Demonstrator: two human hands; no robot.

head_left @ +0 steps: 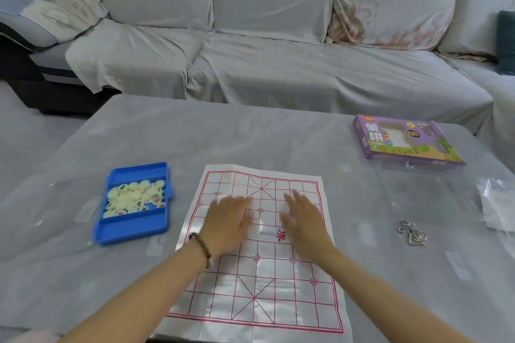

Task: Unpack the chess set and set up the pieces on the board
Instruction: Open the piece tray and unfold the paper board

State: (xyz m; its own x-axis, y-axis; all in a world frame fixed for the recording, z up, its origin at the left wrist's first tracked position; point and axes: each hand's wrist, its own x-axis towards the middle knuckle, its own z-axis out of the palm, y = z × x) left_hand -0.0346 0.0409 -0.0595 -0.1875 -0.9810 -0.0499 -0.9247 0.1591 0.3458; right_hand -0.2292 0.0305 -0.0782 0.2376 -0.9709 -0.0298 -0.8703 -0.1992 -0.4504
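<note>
Both hands, left hand [227, 221] and right hand [303, 217], press flat-fingered on the thin, creased board sheet [259, 273]; light, slippery pieces [133, 198] wait left.

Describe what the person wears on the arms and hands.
Both forearms are bare, with no sleeves in view. The left wrist carries a bracelet of dark brown beads. The left hand and right hand have no gloves.
</note>
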